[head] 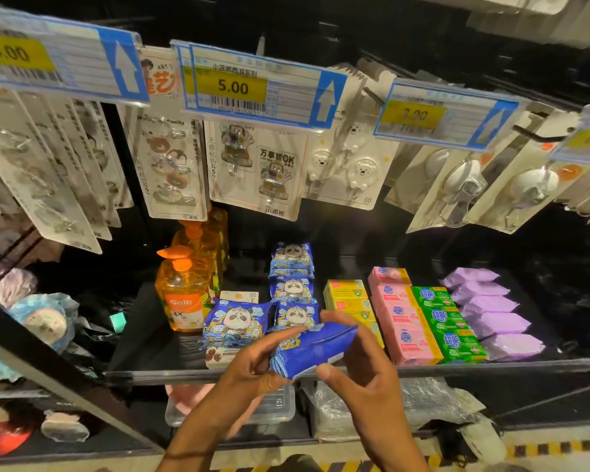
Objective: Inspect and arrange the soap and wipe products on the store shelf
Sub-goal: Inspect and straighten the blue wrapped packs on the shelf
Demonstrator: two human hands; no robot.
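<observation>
- In front of the shelf edge [491, 364], just above it, a blue wipe pack [312, 350] is held in both hands.
- The pack's long axis runs slantwise, the low end at the lower left and the high end at the upper right. A mostly plain blue face is turned to the camera.
- The left hand [252, 366] grips the low end, with one finger stretched along the pack's top edge.
- The right hand [358, 366] pinches the other end, thumb on the bottom edge and fingers curled over the top corner.
- On the shelf behind, panda wipe packs [292, 287] stand in a row running front to back. One more panda pack [234, 321] leans just left of the row.
- Orange soap bottles [184, 294] stand left of that.
- To the right lie rows of yellow soap boxes [348, 298], pink soap bars [402, 321], green soap bars [450, 325] and purple packs [491, 308].
- Above hang hook cards [252, 165] and price tags [232, 86].
</observation>
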